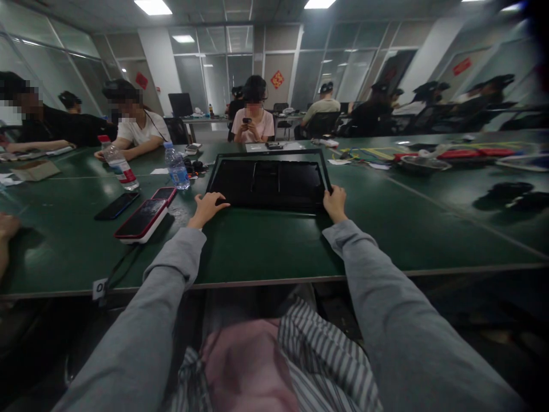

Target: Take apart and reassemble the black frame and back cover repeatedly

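Note:
A wide black rectangular frame with dark, glossy panels inside it is on the green table in front of me, its far edge raised. My left hand is at its near left corner, thumb stretched along the front edge and fingers curled at the side. On the opposite side, my right hand grips the right edge near the front corner, fingers bent around it. Parts of the fingers on both hands are hidden from view.
Left of the frame stand a blue-labelled water bottle and a red-capped bottle. Near them lie a dark phone and a red-edged phone on a white block. A metal bowl sits at right. Several people sit around.

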The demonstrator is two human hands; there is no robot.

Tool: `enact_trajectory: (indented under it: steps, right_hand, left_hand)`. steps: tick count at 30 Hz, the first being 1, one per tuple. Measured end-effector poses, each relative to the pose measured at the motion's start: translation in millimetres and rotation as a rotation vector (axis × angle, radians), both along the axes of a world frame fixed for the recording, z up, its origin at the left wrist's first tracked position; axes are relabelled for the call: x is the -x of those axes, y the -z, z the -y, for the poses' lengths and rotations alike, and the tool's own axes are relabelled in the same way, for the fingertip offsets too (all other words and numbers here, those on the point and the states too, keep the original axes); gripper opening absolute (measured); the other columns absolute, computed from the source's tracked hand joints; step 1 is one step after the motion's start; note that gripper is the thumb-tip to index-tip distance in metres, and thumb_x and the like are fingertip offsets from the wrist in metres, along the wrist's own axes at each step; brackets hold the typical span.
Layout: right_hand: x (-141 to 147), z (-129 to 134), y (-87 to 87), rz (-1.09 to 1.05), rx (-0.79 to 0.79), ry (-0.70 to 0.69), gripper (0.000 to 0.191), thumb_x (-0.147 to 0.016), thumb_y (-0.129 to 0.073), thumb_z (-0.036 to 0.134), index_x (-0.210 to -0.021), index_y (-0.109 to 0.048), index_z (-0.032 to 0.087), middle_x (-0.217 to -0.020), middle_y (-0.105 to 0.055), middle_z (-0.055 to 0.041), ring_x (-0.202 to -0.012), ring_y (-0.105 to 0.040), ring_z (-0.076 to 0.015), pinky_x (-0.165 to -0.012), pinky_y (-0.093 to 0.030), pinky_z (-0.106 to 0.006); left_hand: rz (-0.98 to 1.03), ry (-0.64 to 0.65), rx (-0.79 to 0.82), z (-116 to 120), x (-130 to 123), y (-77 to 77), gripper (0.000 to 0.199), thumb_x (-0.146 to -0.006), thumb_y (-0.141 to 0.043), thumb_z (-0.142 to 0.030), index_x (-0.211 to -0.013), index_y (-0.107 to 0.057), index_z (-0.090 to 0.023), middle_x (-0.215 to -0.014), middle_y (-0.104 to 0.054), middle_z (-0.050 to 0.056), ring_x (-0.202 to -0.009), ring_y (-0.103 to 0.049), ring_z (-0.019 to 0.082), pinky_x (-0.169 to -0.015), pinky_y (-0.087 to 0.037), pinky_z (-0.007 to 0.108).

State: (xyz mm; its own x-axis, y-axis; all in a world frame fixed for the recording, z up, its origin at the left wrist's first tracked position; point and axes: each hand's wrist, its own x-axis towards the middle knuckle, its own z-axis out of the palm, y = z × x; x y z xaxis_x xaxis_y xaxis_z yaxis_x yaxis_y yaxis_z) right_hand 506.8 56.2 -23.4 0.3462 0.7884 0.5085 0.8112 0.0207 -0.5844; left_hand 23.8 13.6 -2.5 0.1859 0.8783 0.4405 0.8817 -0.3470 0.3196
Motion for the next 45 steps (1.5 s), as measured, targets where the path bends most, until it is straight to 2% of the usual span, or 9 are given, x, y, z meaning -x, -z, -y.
enact_trajectory:
  steps: [3, 6, 13, 19, 23, 27, 29, 34, 45]
  right_hand:
    - [3, 2, 2.7, -0.05, 0.053, 0.057, 0.053, -0.092, -0.041, 0.027, -0.136, -0.059, 0.002, -0.132, -0.057, -0.0274, -0.132, -0.048, -0.036, -0.116, -0.034, -0.054]
    - [5, 3, 2.9, -0.052, 0.062, 0.024, 0.054, -0.091, -0.038, 0.024, -0.135, -0.06, 0.001, -0.131, -0.058, -0.0276, -0.128, -0.051, -0.0345, -0.115, -0.036, -0.051]
    - [12, 2, 5.1, -0.083, 0.034, -0.03, 0.051, -0.094, -0.042, 0.033, -0.133, -0.063, 0.008, -0.125, -0.062, -0.0245, -0.123, -0.054, -0.0348, -0.113, -0.038, -0.052]
    - [14, -5, 8.7, -0.078, 0.028, -0.026, 0.046, -0.088, -0.045, 0.026, -0.125, -0.067, 0.009, -0.119, -0.066, -0.0229, -0.117, -0.057, -0.0334, -0.11, -0.042, -0.051]
    - [5, -4, 11.3, -0.073, 0.005, -0.026, 0.046, -0.088, -0.047, 0.027, -0.125, -0.069, 0.012, -0.118, -0.068, -0.0212, -0.117, -0.058, -0.0336, -0.108, -0.043, -0.052]
    - [3, -3, 12.5, -0.087, 0.024, -0.011, 0.046, -0.085, -0.048, 0.027, -0.122, -0.071, 0.011, -0.113, -0.07, -0.0214, -0.116, -0.06, -0.0352, -0.105, -0.046, -0.054]
    - [4, -2, 12.4, -0.091, 0.022, -0.002, 0.045, -0.085, -0.049, 0.026, -0.12, -0.072, 0.012, -0.112, -0.071, -0.0208, -0.115, -0.061, -0.0351, -0.105, -0.046, -0.054]
    - [8, 0, 11.9, -0.079, 0.047, -0.007, 0.039, -0.088, -0.05, 0.028, -0.116, -0.073, 0.012, -0.111, -0.071, -0.0197, -0.111, -0.063, -0.0331, -0.104, -0.048, -0.049]
    - [9, 0, 11.6, -0.101, 0.031, -0.034, 0.042, -0.085, -0.05, 0.028, -0.117, -0.072, 0.013, -0.111, -0.072, -0.0196, -0.109, -0.064, -0.0333, -0.102, -0.049, -0.051]
  left_hand:
    - [-0.052, 0.001, 0.014, -4, 3, 6.4, 0.03, -0.095, -0.064, -0.054, -0.108, -0.069, -0.027, -0.121, -0.07, 0.009, -0.119, -0.059, 0.033, -0.113, -0.02, 0.059]
    - [-0.051, 0.004, 0.023, -5, 8, 6.7, 0.034, -0.095, -0.062, -0.056, -0.109, -0.068, -0.026, -0.121, -0.071, 0.01, -0.118, -0.06, 0.033, -0.111, -0.024, 0.056]
    - [-0.027, -0.003, 0.087, 10, 25, -8.7, 0.041, -0.085, -0.073, -0.063, -0.096, -0.072, -0.024, -0.094, -0.076, 0.007, -0.098, -0.069, 0.029, -0.101, -0.036, 0.042]
    - [-0.134, 0.005, 0.15, 21, 32, -17.5, 0.043, -0.086, -0.069, -0.065, -0.086, -0.075, -0.022, -0.091, -0.077, 0.005, -0.089, -0.069, 0.022, -0.082, -0.043, 0.031]
    - [-0.131, -0.014, 0.078, 20, 26, -16.9, 0.04, -0.094, -0.063, -0.059, -0.088, -0.078, -0.022, -0.1, -0.076, 0.007, -0.102, -0.067, 0.025, -0.091, -0.045, 0.035]
    - [0.021, -0.278, -0.117, 10, 30, -5.6, 0.041, -0.099, -0.058, -0.046, -0.128, -0.069, -0.02, -0.136, -0.065, 0.015, -0.129, -0.056, 0.031, -0.106, -0.044, 0.043]
    - [0.1, -0.374, -0.068, 3, 35, 2.0, 0.047, -0.098, -0.059, -0.038, -0.138, -0.062, -0.013, -0.139, -0.062, 0.019, -0.13, -0.056, 0.031, -0.107, -0.045, 0.043]
    - [0.182, -0.387, 0.048, -10, 44, 11.5, 0.041, -0.095, -0.057, -0.026, -0.132, -0.066, -0.012, -0.134, -0.066, 0.017, -0.128, -0.06, 0.028, -0.111, -0.045, 0.04]
    - [0.115, -0.385, 0.063, -6, 42, 7.6, 0.04, -0.098, -0.048, -0.021, -0.133, -0.063, -0.008, -0.133, -0.067, 0.02, -0.129, -0.061, 0.031, -0.11, -0.046, 0.042]
